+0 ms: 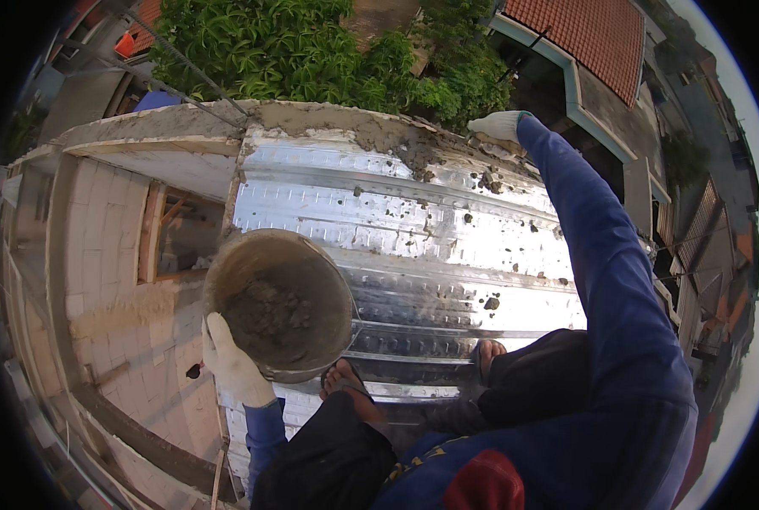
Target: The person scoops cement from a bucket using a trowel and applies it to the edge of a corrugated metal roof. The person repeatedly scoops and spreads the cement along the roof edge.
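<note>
My left hand [237, 364], in a white knit glove, is against the near left rim of a round bucket [342, 285], its fingers along the side. Grey wet mortar [271, 316] lies in the bottom of that bucket, which stands beside my foot on ribbed shiny metal decking [311, 204]. Stretched out to the far right, my gloved right hand [497, 127] is over the mortar-covered wall edge [413, 140]. Its fingers look curled in. A brownish lump shows just under it; what the hand holds, if anything, is hidden.
Beyond the far edge are green leafy trees [260, 51] and a red tiled roof [588, 38]. To the left, the decking ends above a lower space with a pale block wall [99, 229]. Mortar crumbs [492, 303] dot the metal. My sandalled feet [345, 381] stand on the decking.
</note>
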The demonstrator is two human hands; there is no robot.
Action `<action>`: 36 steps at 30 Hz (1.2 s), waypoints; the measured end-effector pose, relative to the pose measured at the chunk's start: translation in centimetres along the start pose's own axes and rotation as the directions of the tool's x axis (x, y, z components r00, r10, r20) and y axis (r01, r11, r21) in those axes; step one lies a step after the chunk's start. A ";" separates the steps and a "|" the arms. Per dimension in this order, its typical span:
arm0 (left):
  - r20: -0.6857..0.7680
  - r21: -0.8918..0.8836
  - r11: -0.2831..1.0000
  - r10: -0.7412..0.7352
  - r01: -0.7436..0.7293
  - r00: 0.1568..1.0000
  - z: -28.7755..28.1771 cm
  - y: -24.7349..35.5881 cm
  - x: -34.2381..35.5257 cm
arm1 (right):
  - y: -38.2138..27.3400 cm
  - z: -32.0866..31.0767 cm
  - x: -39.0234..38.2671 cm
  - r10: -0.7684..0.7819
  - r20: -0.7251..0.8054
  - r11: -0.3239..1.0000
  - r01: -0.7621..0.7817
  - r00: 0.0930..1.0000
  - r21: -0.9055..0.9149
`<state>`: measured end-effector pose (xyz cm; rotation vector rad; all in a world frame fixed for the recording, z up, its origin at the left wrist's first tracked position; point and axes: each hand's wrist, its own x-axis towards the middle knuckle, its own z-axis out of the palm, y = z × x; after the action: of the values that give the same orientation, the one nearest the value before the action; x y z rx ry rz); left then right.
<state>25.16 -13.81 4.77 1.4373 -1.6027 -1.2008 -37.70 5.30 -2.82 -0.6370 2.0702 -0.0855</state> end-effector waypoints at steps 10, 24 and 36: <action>0.017 0.022 0.999 0.034 -0.035 0.999 0.4 0.2 -0.3 | -9.2 4.4 3.1 -0.094 -0.117 0.986 0.076 0.989 -0.147; 0.048 0.000 1.000 -0.012 0.012 0.999 1.1 1.7 -0.1 | -5.6 16.0 -9.5 -0.212 -0.451 0.909 0.005 0.867 -0.417; 0.042 -0.066 0.998 0.011 -0.009 0.999 0.5 0.3 0.2 | 4.6 13.8 -12.8 0.214 -0.130 0.852 -0.120 0.968 0.509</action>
<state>24.61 -13.93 4.84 1.3693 -1.5819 -1.2744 -22.94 17.81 -2.00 -0.1278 2.1473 -0.5801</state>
